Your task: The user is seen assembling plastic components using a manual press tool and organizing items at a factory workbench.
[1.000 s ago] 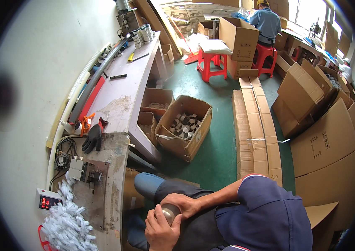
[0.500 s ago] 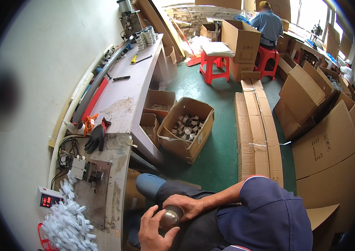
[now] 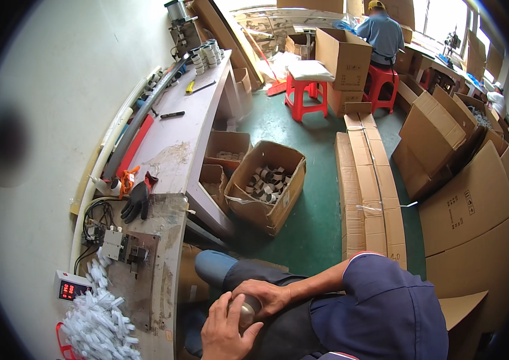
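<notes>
Over my lap I hold a small round grey-brown cylinder (image 3: 246, 309) between both hands. My right hand (image 3: 265, 295) lies over its top and far side, with the forearm reaching in from the right. From below and the left, my left hand (image 3: 223, 333) cups it with fingers spread against its side. Most of the cylinder is hidden by the two hands. My dark trousers and blue knee (image 3: 213, 266) lie just beneath.
A workbench (image 3: 173, 150) runs along the left wall with a black glove (image 3: 137, 201), a small metal fixture (image 3: 129, 252), a red-digit meter (image 3: 67, 289) and a heap of white plastic parts (image 3: 95, 327). An open carton of cylinders (image 3: 266, 186) stands on the green floor. Flat cardboard is stacked right; a seated person works far back.
My left hand has shifted slightly around the cylinder, with its fingers now spread on the side. The right hand stays on top.
</notes>
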Tool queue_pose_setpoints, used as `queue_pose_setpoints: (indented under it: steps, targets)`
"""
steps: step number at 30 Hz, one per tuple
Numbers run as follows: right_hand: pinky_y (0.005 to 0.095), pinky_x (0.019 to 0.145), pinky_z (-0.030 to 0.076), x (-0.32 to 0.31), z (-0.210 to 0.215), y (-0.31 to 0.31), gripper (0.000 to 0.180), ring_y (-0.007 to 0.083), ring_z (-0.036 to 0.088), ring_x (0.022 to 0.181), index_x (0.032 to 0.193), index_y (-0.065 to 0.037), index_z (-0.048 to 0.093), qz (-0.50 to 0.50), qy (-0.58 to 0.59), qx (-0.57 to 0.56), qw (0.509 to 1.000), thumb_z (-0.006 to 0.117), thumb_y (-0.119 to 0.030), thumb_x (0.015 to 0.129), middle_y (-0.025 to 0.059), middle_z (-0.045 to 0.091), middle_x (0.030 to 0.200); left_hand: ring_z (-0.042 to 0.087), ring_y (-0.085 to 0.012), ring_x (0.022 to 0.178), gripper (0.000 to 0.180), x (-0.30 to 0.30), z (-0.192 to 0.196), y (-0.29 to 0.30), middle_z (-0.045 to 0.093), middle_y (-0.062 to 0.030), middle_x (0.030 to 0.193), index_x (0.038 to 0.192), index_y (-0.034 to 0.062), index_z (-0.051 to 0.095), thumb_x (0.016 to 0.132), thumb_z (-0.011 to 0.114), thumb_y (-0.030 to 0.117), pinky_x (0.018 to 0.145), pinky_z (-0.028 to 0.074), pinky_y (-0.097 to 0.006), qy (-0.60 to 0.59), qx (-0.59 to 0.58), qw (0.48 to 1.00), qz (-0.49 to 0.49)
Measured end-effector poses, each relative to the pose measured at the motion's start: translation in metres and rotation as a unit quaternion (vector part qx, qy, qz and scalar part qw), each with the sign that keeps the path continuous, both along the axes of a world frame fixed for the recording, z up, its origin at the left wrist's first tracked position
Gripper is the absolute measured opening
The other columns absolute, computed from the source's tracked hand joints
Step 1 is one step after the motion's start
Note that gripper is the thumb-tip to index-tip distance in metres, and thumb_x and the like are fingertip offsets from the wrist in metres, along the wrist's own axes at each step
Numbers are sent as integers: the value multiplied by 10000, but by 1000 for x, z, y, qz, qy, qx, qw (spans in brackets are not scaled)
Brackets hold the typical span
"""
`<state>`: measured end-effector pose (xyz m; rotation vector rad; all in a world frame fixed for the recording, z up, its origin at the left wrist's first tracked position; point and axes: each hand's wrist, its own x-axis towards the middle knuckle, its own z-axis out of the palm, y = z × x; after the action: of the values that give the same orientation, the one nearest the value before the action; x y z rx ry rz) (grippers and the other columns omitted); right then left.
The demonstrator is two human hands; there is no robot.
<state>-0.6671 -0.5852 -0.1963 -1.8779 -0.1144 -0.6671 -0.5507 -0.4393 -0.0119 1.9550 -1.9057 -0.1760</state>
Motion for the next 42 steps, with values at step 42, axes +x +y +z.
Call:
queue_pose_setpoints:
  steps: [42]
  targets:
    - [460, 885, 543, 47, 210, -39, 702, 421, 687, 994, 1207, 121, 606, 47, -220, -97, 970, 836, -304, 698, 275, 672, 1119, 687, -203, 966, 527, 32, -114, 91, 658, -133, 1188, 1414, -15, 535, 1010, 697, 282, 718, 602, -318, 590, -250, 654, 402]
